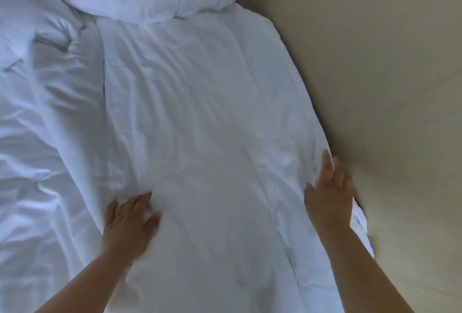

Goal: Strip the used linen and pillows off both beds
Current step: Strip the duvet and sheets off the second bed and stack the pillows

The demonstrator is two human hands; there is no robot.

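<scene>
Duvet (200, 112) rumpled; left hand (127, 222) flat, spread on it; right hand (327, 197) open at wall-side edge.

Both forearms bare, reaching forward. Left hand (128, 222) palm down, fingers spread and slightly curled, thumb out to the right. Right hand (327, 195) flat, fingers extended forward, blurred at the tips.

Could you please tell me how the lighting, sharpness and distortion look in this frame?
Head view: dim, bluish light on the linen; right hand smeared by motion blur, left hand sharper; wide-angle lens bends the wall edge; no glare.
</scene>
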